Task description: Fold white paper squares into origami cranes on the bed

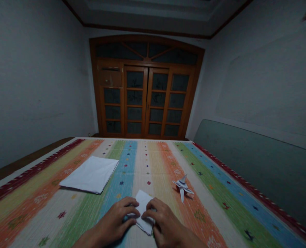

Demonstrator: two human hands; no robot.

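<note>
A flat stack of white paper sheets (89, 175) lies on a multicoloured striped cloth (246, 210). The left hand (114, 217) and right hand (164, 218) grasp a small folded white paper (144, 210) between curled fingers, holding it on the cloth at the near edge of view. Further right, just beyond the right hand, rests a pointed white origami figure (182, 186).

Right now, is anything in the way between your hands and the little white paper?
No, nothing visible is in the way. The left hand and right hand both touch the white paper. The paper stack and folded paper figure lie farther off, not between them.
</note>
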